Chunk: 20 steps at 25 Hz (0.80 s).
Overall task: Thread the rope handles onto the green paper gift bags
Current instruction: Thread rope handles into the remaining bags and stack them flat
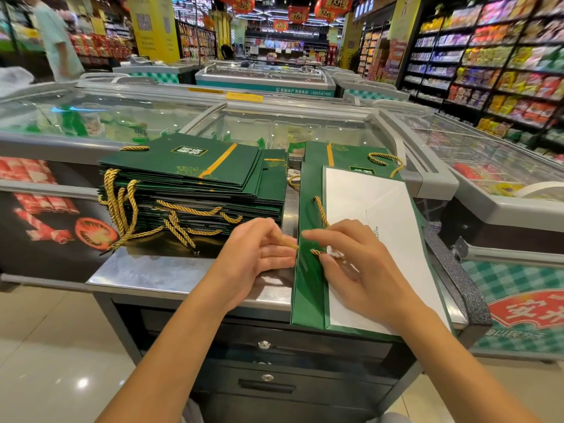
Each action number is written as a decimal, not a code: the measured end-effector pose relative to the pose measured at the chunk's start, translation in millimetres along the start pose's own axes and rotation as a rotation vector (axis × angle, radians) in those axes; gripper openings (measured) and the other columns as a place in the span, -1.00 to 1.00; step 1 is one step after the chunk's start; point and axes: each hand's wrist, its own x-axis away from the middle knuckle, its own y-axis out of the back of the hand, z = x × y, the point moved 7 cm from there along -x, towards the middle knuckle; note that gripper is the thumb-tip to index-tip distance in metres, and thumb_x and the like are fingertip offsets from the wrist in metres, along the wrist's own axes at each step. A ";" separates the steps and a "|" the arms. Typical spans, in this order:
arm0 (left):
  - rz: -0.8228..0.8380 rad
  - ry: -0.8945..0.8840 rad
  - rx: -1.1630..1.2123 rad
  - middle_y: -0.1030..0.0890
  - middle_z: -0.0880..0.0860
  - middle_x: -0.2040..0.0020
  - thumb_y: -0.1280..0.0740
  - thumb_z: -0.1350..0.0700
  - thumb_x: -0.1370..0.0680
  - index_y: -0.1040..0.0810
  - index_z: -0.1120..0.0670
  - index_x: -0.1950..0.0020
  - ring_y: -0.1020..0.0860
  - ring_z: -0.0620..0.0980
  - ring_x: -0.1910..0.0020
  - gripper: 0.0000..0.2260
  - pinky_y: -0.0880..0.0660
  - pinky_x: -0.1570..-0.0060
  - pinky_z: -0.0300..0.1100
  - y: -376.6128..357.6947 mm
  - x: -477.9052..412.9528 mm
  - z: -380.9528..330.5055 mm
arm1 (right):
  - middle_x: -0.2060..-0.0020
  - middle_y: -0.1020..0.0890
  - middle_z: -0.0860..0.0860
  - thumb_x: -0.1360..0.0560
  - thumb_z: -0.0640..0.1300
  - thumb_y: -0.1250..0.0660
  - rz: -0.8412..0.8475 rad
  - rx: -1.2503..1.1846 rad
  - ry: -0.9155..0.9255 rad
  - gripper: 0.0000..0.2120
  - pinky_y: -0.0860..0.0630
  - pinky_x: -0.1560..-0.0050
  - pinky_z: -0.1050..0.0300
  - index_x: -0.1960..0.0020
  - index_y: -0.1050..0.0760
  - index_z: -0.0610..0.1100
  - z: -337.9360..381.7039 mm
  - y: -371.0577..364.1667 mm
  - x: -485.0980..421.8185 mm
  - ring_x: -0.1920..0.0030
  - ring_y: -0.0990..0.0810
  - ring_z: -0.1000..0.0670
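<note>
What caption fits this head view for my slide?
Left hand and right hand pinch a gold rope handle at the green bag's edge, beside stacked finished bags.

Bag stack [195, 181] beside bare steel [146, 270]

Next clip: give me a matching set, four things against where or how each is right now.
1 stack of green bags
2 flat green bag
3 left hand
4 chest freezer

A under the right hand
B pinches the end of a gold rope
C behind the steel counter, glass-lidded
D left on that counter, handles fitted

Pairs: 1-D, 2-A, 3-B, 4-C
</note>
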 end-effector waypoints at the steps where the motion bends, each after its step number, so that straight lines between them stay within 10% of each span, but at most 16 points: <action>1: 0.007 -0.002 -0.038 -0.66 0.29 0.11 -0.27 0.16 -0.65 -0.50 0.24 0.07 -0.67 0.17 0.17 -0.83 -0.68 0.12 -0.07 -0.5 -0.6 1.0 | -0.02 -0.55 0.08 -0.57 -0.21 -0.35 -0.030 -0.039 -0.050 -0.59 -0.47 -0.05 -0.02 -0.39 -0.51 0.02 -4.2 2.3 -0.3 -0.07 -0.49 0.01; 8: 0.016 0.035 -0.269 -0.72 0.19 0.11 -0.45 0.12 -0.56 -0.67 0.18 -0.06 -0.67 0.06 0.22 -0.84 -0.63 0.19 -0.14 -3.4 -4.8 2.7 | 0.20 -0.55 0.11 -0.50 -0.04 -0.49 -0.139 -0.048 -0.472 -0.88 -0.35 0.17 0.31 0.16 -0.57 0.05 -46.4 6.9 -3.1 0.17 -0.50 0.12; 20: 0.073 0.167 -0.380 -0.69 0.16 0.26 -0.35 0.20 -0.62 -0.59 0.25 0.01 -0.67 0.06 0.38 -0.89 -0.58 0.41 -0.19 -16.3 -5.6 -1.8 | 0.31 -0.61 -0.01 -0.54 -0.25 -0.45 -0.291 -0.364 -0.548 -0.87 -0.50 0.28 0.20 0.04 -0.65 -0.02 -57.7 15.1 3.9 0.32 -0.50 0.08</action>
